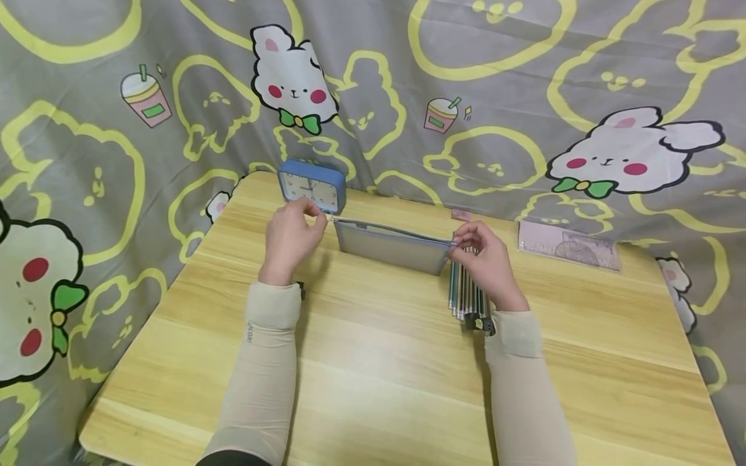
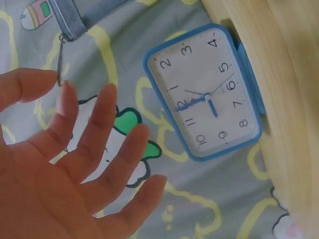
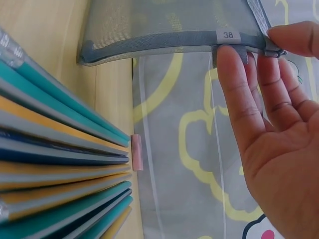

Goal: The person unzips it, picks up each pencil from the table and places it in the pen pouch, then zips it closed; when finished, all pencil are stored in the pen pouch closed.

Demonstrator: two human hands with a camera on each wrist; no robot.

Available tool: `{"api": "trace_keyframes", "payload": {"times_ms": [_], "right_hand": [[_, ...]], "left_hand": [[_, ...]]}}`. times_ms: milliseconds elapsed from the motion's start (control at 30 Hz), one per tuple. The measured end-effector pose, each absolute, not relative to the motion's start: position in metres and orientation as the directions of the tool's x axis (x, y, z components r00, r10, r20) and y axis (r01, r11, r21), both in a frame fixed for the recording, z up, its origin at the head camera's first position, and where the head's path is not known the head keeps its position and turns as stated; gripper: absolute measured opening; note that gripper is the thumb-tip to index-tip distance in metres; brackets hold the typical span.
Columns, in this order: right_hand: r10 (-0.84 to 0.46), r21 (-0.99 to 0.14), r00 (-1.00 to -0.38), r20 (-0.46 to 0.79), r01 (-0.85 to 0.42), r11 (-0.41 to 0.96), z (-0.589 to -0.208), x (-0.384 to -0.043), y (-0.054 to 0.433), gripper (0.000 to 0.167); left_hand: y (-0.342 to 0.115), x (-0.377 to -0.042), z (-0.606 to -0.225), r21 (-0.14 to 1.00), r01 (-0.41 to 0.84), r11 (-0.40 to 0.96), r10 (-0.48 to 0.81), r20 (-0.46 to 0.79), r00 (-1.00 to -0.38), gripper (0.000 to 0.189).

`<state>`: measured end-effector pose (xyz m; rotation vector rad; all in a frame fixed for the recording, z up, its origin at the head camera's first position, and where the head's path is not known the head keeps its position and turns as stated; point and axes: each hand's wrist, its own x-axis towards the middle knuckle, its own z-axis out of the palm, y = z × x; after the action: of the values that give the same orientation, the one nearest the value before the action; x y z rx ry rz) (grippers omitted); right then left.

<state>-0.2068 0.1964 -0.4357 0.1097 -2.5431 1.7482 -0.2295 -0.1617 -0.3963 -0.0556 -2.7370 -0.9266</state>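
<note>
A grey mesh zipper pouch (image 1: pixel 390 251) stands on edge over the table, its long zipper side uppermost and a slit showing along it. My left hand (image 1: pixel 294 236) pinches the thin metal zipper pull (image 2: pixel 60 62) between thumb and index finger at the pouch's left end, the other fingers spread. At the opposite end my right hand (image 1: pixel 485 262) pinches the upper corner, beside a tag (image 3: pixel 228 35) marked 38. Just below that hand is a row of slim items (image 3: pixel 65 149) edged in teal, orange, navy and grey, set close together.
A blue rectangular clock (image 1: pixel 313 186) stands at the back left, right behind the left hand. A pinkish printed sheet (image 1: pixel 568 246) lies at the back right, and a small pink piece (image 1: pixel 462 215) near the back edge. A patterned curtain (image 1: pixel 373 97) encloses the wooden table (image 1: pixel 373 388).
</note>
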Motion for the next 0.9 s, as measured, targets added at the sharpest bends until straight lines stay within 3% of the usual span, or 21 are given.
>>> {"api": "trace_keyframes", "payload": {"times_ms": [167,367,567,900], "right_hand": [[-0.043,-0.924,-0.996,0.075,-0.086,0.372,-0.436,-0.207,0.197,0.029],[-0.042,-0.922,-0.997,0.064,-0.075,0.379,-0.437,-0.205,0.198,0.025],[-0.057,-0.916,-0.996,0.074,-0.091,0.390,-0.435,-0.206,0.196,0.023],[-0.063,-0.910,-0.995,0.080,-0.099,0.402,-0.436,-0.207,0.196,0.021]], "left_hand": [[-0.139,-0.225,-0.391,0.528,0.162,0.834,-0.030,0.336,-0.941,0.028],[-0.098,-0.215,-0.389,0.483,0.357,0.800,0.128,0.443,-0.887,0.018],[-0.072,-0.207,-0.397,0.419,0.430,0.800,0.270,0.390,-0.880,0.016],[-0.060,-0.206,-0.406,0.391,0.463,0.795,0.341,0.343,-0.875,0.023]]}}
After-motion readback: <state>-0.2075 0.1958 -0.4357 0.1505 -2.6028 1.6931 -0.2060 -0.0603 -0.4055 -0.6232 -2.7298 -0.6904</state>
